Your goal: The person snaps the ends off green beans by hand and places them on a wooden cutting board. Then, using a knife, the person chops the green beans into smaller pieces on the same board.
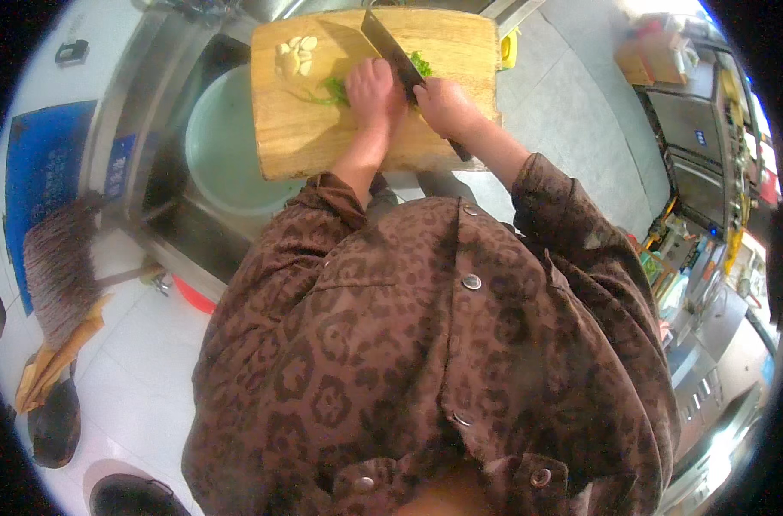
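My right hand grips a dark-bladed cleaver, its blade slanting up and left across a thick wooden cutting board. Just left of the blade, my left hand presses a bunch of green herbs onto the board, with thin stems sticking out to the left. Cut green pieces lie to the right of the blade. Several peeled garlic cloves sit near the board's upper left corner. The herbs under my left fingers are mostly hidden.
A large pale basin stands in a metal sink left of the board. Grey floor lies to the right, with steel kitchen equipment beyond. A broom is on the left, and something red shows under the sink.
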A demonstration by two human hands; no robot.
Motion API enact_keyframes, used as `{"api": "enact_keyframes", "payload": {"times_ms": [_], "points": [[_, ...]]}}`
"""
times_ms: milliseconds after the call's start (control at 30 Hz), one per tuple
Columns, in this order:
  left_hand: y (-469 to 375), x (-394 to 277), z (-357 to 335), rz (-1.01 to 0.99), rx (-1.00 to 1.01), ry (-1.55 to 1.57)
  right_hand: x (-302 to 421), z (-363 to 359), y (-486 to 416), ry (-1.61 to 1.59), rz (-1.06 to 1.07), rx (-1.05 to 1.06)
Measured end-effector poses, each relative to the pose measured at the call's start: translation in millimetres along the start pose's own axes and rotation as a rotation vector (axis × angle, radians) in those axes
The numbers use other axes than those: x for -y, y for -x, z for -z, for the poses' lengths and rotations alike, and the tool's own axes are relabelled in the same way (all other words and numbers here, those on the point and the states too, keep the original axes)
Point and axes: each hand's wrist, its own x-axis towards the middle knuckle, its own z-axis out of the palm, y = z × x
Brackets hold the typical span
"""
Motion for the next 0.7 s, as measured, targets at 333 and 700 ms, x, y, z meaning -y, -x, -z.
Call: {"api": "enact_keyframes", "payload": {"times_ms": [333, 700], "points": [[-2.6, -8.2, 17.4, 0.015, -0.015, 0.097, 4.6, 41.0, 20.9, -0.178, -0.194, 0.24], [-1.7, -0.9, 6.0, -0.028, -0.103, 0.122, -12.7, -0.2, -10.6, -0.013, 0.019, 0.054]]}}
